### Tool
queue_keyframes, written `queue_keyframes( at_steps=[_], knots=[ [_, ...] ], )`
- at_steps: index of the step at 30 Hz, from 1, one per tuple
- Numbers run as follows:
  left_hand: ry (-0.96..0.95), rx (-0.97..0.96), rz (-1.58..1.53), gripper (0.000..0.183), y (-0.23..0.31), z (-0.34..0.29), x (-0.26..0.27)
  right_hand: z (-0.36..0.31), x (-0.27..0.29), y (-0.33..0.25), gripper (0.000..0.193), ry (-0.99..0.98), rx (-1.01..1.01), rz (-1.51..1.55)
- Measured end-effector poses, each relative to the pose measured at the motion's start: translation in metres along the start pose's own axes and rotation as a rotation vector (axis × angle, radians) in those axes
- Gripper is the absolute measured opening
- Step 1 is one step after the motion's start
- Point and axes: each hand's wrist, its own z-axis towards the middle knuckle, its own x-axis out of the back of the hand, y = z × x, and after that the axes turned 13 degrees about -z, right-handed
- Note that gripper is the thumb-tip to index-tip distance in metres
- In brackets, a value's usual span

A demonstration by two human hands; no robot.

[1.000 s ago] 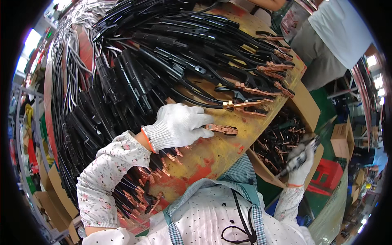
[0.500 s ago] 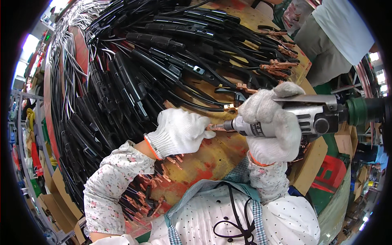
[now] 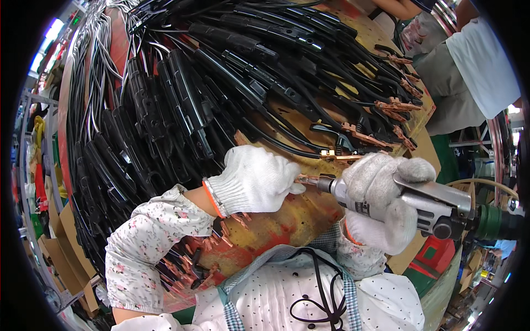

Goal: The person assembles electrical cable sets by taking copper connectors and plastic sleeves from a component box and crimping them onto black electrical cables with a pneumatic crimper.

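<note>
My left hand [image 3: 256,179], in a white knitted glove, is closed with its fingertips pinching a small copper-coloured metal piece [image 3: 305,179]. My right hand [image 3: 381,193], in a greyer glove, wraps round the body of a silver air screwdriver [image 3: 433,207] with a lever and a green rear fitting [image 3: 488,220]. The driver's narrow tip meets the copper piece at my left fingertips. The exact contact is partly hidden by the fingers. Just beyond the tip lies a black cable ending in a copper clamp [image 3: 341,156].
Long black plastic housings [image 3: 190,105] with cables cover the far and left side of a worn yellow-and-red table [image 3: 265,229]. Grey wires [image 3: 99,60] bunch at far left. Copper ends [image 3: 400,107] line the right edge. Another person [image 3: 475,71] stands at far right.
The screwdriver's rear end has tipped toward me, its tip staying at my left fingertips. Both hands sit slightly further right in view, and the whole view has shifted a little.
</note>
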Motion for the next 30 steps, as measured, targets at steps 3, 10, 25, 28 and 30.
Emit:
queue_keyframes(
  at_steps=[3, 10, 25, 28, 30],
  knots=[
    [0.022, -0.020, 0.024, 0.027, 0.001, 0.001, -0.001, 0.006, -0.009, -0.003, 0.041, -0.092, 0.014, 0.246],
    [-0.055, 0.063, -0.045, 0.032, 0.002, 0.002, 0.001, 0.013, -0.026, -0.010, 0.031, -0.044, 0.015, 0.163],
    [0.025, 0.013, -0.013, 0.025, -0.002, 0.001, -0.005, 0.003, -0.021, -0.018, 0.035, -0.093, -0.058, 0.303],
    [0.146, -0.091, 0.036, 0.019, -0.002, 0.007, -0.013, 0.001, -0.008, -0.017, 0.035, -0.105, -0.052, 0.352],
    [0.078, -0.072, 0.048, 0.023, 0.005, 0.008, -0.009, 0.004, -0.003, -0.025, 0.034, -0.116, -0.115, 0.446]
  ],
)
